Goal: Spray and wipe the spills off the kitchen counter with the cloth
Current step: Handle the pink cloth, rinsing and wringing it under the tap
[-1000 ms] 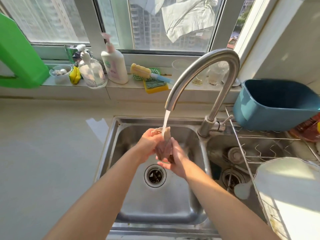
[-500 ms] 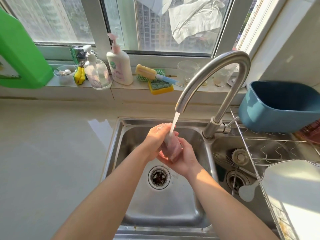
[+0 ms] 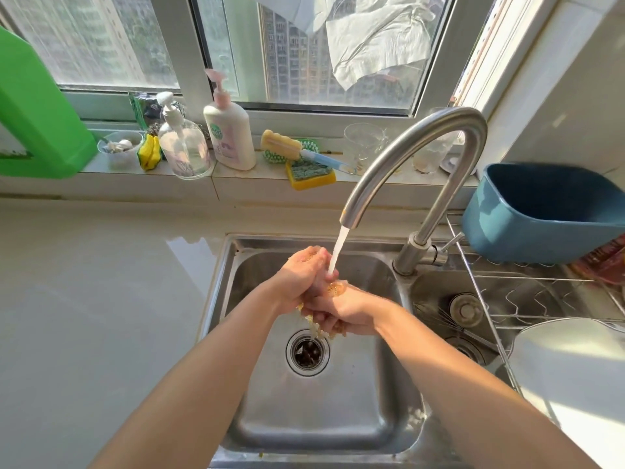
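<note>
Cloth [image 3: 334, 290], mostly hidden, is squeezed in the grip of left hand [image 3: 302, 277] and right hand [image 3: 345, 311].

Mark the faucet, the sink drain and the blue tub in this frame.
faucet [image 3: 399, 149]: head view, on the arched spout.
drain [image 3: 307, 352]: head view, middle of the strainer.
blue tub [image 3: 527, 231]: head view, on its outer wall.

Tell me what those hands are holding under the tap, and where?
A wadded cloth, squeezed between the left hand and the right hand around its bunched middle; little of it shows.
</note>
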A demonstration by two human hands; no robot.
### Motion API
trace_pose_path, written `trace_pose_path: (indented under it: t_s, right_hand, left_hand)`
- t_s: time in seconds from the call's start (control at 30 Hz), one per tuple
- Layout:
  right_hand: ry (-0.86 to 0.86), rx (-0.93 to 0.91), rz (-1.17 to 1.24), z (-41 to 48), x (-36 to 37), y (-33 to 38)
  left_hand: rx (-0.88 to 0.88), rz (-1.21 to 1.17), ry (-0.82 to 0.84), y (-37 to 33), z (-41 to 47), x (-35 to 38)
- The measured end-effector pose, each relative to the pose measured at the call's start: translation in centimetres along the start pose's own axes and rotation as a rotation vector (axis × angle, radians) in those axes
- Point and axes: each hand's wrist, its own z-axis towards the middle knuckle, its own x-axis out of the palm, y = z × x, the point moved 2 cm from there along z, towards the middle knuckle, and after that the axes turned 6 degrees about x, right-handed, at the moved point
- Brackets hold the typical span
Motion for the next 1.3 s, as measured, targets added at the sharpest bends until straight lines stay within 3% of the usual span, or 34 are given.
trace_pose_path:
  t_s: [0.07, 0.17, 0.33, 0.47, 0.53, 0.73, 0.9, 1.1, 1.3]
  right_hand:
    - [-0.187, -0.095, -0.278, 0.2, 0.3, -0.1]
    - [-0.329, -0.334, -0.542, 0.4, 0.8, -0.4]
    - [-0.476, -0.235, -0.632, 1.5, 0.7, -1.6]
    - [-0.495, -0.258, -0.698, 1.6, 0.7, -1.6]
    - [-0.544, -0.268, -0.746, 1.5, 0.1, -1.7]
    - [-0.381, -0.157, -0.210, 1.2, -0.6, -2.8]
    - [-0.164, -0.166, 0.201, 1.0, 0.4, -2.6]
    - [-0.182, -0.285, 0.272, 1.1, 0.4, -1.3]
    - [-0.045, -0.329, 0.328, 0.3, 0.3, -0.5]
  left_hand:
    - [-0.044, 0.076, -0.089, 0.4, 0.4, 0.2]
    - [-0.042, 0.204, -0.171, 1.0, 0.9, 0.7]
    - [-0.015, 0.362, -0.272, 1.0, 0.7, 1.4]
    - [0.032, 0.600, -0.352, 0.5, 0.6, 1.7]
    - [0.098, 0.593, -0.343, 0.3, 0.3, 2.2]
    - [0.308, 0.451, -0.025, 0.0, -1.8, 1.5]
    - [0.359, 0.397, 0.028, -1.0, -2.3, 1.4]
    - [0.419, 0.457, 0.011, -2.0, -2.0, 1.7]
    - [0.257, 0.315, -0.017, -2.6, -2.6, 2.6]
